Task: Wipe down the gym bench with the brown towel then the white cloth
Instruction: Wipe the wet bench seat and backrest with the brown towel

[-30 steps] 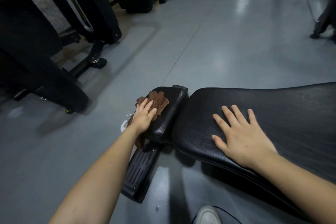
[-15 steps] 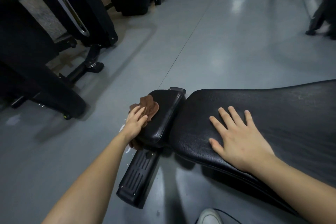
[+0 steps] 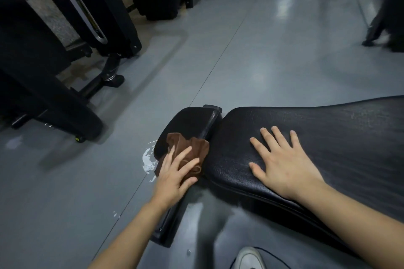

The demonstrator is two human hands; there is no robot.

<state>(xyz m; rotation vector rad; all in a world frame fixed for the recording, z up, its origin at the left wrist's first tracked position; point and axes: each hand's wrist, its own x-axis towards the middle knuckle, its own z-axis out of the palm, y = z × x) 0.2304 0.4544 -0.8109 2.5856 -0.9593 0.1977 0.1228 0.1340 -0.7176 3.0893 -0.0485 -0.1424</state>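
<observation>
The gym bench fills the lower right of the view, and its long axis runs from the small seat pad at its left end away to the right along the long back pad; everything below is placed from that seat pad. The back pad lies just right of it across a narrow gap, black, grained and faintly scuffed. The right hand rests flat on the near end of the back pad, fingers spread and straight, holding nothing. The left hand is the nearer one to the seat pad, at its near edge, pressing the brown towel down with straight fingers. The towel is bunched, rust-brown, and covers only the pad's near part. Most unwiped surface probably lies rightward. No white cloth shows.
</observation>
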